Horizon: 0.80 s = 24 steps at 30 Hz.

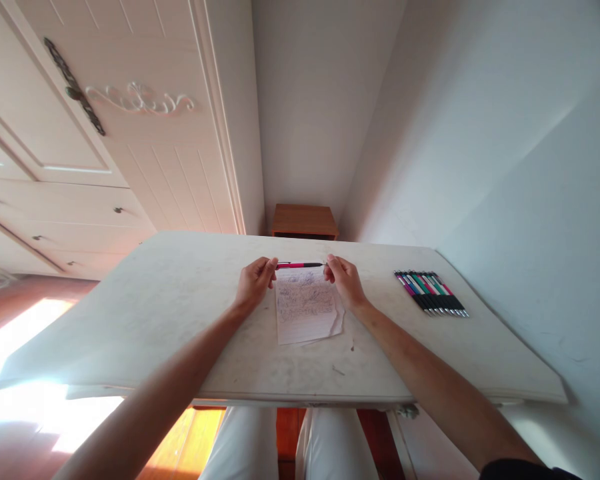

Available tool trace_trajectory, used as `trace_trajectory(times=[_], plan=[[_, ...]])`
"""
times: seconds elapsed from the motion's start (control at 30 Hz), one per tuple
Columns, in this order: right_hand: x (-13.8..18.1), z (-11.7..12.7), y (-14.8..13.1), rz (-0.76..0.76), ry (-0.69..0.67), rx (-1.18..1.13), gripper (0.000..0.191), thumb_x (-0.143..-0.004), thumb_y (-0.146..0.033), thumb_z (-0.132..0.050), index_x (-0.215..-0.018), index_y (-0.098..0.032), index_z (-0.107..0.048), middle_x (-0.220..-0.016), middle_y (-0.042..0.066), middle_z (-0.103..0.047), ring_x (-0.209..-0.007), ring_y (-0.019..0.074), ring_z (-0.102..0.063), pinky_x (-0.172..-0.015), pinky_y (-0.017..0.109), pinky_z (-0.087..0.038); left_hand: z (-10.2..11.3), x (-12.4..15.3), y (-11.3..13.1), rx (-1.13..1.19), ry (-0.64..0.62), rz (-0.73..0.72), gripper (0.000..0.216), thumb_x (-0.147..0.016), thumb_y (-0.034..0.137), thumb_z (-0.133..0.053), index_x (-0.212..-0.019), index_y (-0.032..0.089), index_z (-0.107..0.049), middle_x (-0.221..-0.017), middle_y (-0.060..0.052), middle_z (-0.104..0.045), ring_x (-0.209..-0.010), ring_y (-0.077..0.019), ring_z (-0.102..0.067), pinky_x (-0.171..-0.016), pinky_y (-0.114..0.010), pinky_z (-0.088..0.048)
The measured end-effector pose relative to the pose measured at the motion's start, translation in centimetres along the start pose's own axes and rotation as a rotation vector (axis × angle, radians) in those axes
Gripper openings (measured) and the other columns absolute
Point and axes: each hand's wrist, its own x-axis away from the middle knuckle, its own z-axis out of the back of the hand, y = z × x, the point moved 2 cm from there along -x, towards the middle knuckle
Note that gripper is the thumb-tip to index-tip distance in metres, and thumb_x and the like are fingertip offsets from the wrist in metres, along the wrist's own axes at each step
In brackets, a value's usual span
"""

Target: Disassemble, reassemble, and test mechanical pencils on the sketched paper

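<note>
A pink-and-black ballpoint pen (303, 265) is held level above the table, stretched between my two hands. My left hand (257, 280) pinches its clip end between thumb and fingers. At the other end, the fingers of my right hand (344, 277) close around the pen's tip; whether they hold a separate small part there is hidden. Below the pen lie sheets of lined paper (307, 327), the top one covered in dense scribbles. Over to the right, a row of several pens (430, 292) in mixed colours lies side by side, with their black grips toward me.
The pale table (190, 287) spans the view. Small bits of debris (338, 370) lie near its front edge. A white cabinet (180, 153) rises at the left, a wall stands at the right, and a brown wooden cabinet (304, 219) is behind the table.
</note>
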Motion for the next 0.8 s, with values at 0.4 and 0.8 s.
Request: trace_trajectory(times=[0.4,0.8], plan=[[-2.6,3.8,1.3,0.154,-0.028,0.299,0.020,-0.080,-0.037,-0.061,-0.088,-0.019,-0.065,-0.084,0.004,-0.067,-0.070,0.0154,-0.057,-0.068,0.029,-0.045,0.4,0.1,0.0,-0.011,0.035,0.014,0.043,-0.091,0.047,-0.046,-0.060,0.018,-0.051,-0.047,0.003,-0.050,-0.044,-0.0089,-0.047,-0.049,-0.020,-0.037],[-3.4,6.1,3.3,0.192,-0.227,0.779,0.025,-0.080,-0.005,-0.054,-0.086,-0.020,-0.073,-0.089,0.007,-0.066,-0.084,0.0193,-0.060,-0.081,0.032,-0.044,0.3,0.1,-0.1,-0.040,0.030,0.005,0.042,-0.091,0.046,-0.046,-0.061,0.018,-0.051,-0.047,0.002,-0.050,-0.045,-0.0093,-0.047,-0.049,-0.021,-0.036]])
